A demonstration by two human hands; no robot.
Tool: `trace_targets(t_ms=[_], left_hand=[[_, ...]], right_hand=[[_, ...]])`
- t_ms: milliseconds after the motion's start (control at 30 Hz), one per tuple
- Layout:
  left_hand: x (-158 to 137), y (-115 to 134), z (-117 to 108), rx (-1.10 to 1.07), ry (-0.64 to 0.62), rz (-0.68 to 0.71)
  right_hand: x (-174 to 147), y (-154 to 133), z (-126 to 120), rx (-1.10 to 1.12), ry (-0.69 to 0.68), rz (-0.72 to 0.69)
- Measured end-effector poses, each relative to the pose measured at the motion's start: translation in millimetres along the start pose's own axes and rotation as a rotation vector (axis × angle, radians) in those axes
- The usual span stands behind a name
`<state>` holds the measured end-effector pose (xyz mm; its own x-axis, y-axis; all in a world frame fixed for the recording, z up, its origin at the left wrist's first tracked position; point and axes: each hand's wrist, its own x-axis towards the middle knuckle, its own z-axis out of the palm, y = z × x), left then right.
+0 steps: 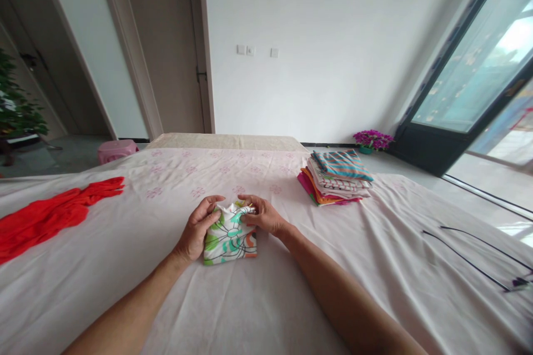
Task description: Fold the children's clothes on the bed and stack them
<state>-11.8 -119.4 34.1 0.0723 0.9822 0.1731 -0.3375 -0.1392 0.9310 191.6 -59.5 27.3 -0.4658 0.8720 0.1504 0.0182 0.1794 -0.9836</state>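
In the head view, take the stack of folded cloths [339,177] as landmark: the floral cloth [230,238] is on the pale sheet [216,310] to its left, nearer the person. The left hand [197,227] grips the upper left edge of the floral cloth between thumb and fingers; the right hand [263,215] pinches the upper right. Since the top edge looks bunched, an even, gentle pull between both hands should smooth the layers without skewing them. Beyond the stack, slightly right, a green pot [366,150] holds purple flowers [372,138].
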Motion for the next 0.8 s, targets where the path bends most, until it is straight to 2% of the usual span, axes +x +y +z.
trace_targets(t_ms=[467, 633, 800], left_hand=[[-0.8, 6.5, 4.9, -0.026, -0.055, -0.091], [0.0, 5.6, 1.8, 0.019, -0.024, -0.087], [3.8, 3.7, -0.3, -0.001, 0.106, -0.032]], right_hand=[[-3.4, -15.4, -0.3, 0.05, -0.311, -0.007], [-2.7, -13.4, -0.9, -0.043, -0.253, -0.035], [-3.2, -10.3, -0.3, -0.01, -0.171, 0.062]])
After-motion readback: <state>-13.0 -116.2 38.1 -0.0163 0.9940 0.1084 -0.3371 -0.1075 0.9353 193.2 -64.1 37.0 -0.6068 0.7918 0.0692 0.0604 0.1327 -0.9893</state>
